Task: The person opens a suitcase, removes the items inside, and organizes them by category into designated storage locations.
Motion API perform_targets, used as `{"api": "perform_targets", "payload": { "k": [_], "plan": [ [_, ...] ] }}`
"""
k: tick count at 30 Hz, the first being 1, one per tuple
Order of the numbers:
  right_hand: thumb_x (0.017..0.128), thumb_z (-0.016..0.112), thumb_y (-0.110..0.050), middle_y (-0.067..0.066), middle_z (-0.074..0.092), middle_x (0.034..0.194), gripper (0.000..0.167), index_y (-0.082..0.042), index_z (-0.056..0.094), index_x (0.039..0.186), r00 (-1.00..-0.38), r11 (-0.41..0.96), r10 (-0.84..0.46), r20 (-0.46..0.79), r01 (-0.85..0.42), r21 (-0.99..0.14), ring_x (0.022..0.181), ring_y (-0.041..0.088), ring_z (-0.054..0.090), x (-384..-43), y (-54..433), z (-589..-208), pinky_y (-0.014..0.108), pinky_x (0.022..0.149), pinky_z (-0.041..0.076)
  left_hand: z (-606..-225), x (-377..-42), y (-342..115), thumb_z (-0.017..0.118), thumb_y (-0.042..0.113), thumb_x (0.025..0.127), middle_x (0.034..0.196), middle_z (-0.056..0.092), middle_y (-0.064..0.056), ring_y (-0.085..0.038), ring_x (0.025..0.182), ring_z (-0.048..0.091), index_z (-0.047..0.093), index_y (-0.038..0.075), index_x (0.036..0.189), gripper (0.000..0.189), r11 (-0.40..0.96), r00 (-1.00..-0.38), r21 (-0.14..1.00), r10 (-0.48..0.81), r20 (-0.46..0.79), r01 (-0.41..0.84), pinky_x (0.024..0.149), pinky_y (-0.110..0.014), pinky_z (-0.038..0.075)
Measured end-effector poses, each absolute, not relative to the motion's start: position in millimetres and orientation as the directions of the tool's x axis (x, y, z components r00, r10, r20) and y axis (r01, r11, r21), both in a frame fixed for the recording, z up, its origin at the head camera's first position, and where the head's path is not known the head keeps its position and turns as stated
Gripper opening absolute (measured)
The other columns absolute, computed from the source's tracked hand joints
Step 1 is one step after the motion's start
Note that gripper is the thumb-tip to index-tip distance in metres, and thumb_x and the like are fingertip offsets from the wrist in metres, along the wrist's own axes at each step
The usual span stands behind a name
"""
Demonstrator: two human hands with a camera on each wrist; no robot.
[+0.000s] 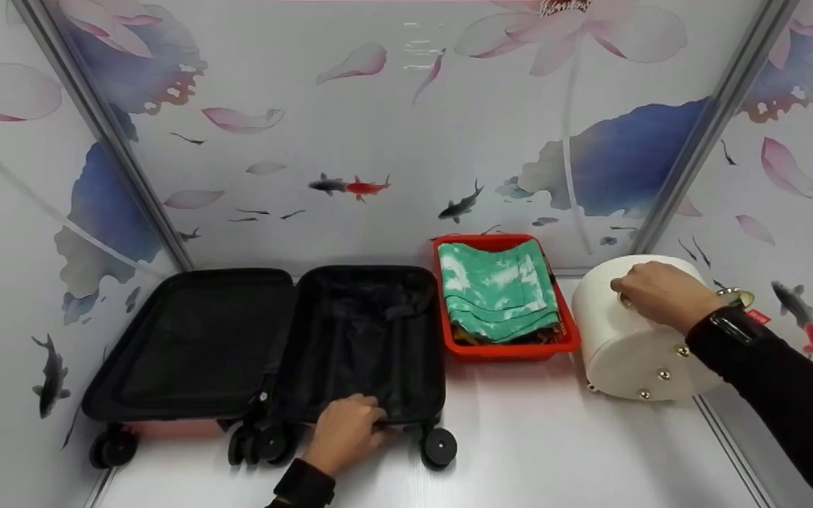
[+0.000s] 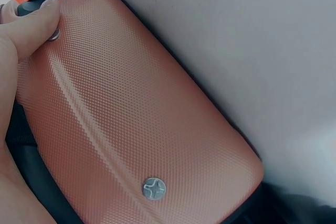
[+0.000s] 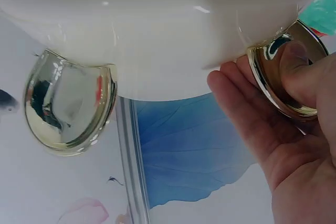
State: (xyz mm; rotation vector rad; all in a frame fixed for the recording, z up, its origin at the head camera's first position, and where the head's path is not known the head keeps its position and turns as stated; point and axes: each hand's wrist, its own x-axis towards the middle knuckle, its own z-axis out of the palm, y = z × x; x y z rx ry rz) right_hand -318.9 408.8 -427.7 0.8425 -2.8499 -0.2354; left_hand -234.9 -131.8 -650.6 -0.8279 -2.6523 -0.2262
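An open suitcase point(image 1: 360, 339) lies with its two black-lined halves side by side. Its outer shell point(image 2: 136, 103) is pink and textured. My left hand point(image 1: 350, 432) grips the near rim of the right half, fingers over the edge and thumb outside on the shell. On the right lies a white rounded case point(image 1: 607, 339) with gold studs on the face toward me. My right hand point(image 1: 667, 293) pinches one of its ear-shaped gold handles point(image 3: 262, 80), thumb on its face and fingers behind. A second gold handle point(image 3: 68, 103) shows beside it, untouched.
A red basket point(image 1: 512, 353) stands between suitcase and case, holding folded green-and-white cloth point(image 1: 498, 293). Black wheels point(image 1: 440, 446) stick out at the suitcase's near end. Printed panels point(image 1: 378, 127) wall in the back and both sides of the white surface point(image 1: 512, 437).
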Motion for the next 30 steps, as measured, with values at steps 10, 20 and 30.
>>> {"api": "perform_targets", "payload": {
  "k": [10, 20, 30],
  "plan": [
    [0.089, 0.077, 0.000, 0.015, 0.069, 0.075, 0.009, -0.006, 0.072, 0.087, -0.818, 0.827, -0.558, 0.143, -0.531, 0.187, 0.067, 0.033, 0.068, -333.7, 409.6, -433.0, 0.051, 0.062, 0.058, -648.4, -232.4, -134.3, 0.091, 0.041, 0.083, 0.081, 0.071, 0.008, -0.017, 0.075, 0.068, 0.086, 0.023, 0.090, 0.021, 0.812, -0.761, 0.035, 0.530, 0.374, 0.582, 0.065, -0.037, 0.058],
    [0.093, 0.070, 0.008, 0.028, 0.068, 0.086, 0.009, 0.003, 0.075, 0.100, -0.840, 0.865, -0.494, 0.223, -0.451, 0.218, 0.072, 0.048, 0.066, -348.9, 402.6, -444.7, 0.062, 0.067, 0.059, -649.1, -233.9, -133.4, 0.090, 0.048, 0.086, 0.080, 0.070, 0.007, -0.018, 0.075, 0.068, 0.085, 0.023, 0.089, 0.026, 0.817, -0.769, 0.042, 0.523, 0.367, 0.575, 0.064, -0.039, 0.058],
    [0.104, 0.063, 0.003, 0.041, 0.063, 0.104, 0.016, 0.013, 0.066, 0.116, -0.906, 0.945, -0.328, 0.268, -0.310, 0.106, 0.085, 0.062, 0.065, -370.2, 397.6, -450.7, 0.072, 0.076, 0.057, -651.3, -235.3, -131.5, 0.087, 0.056, 0.089, 0.078, 0.068, 0.008, -0.016, 0.073, 0.066, 0.084, 0.023, 0.086, 0.033, 0.831, -0.792, 0.054, 0.504, 0.345, 0.553, 0.065, -0.039, 0.057]
  ]
}}
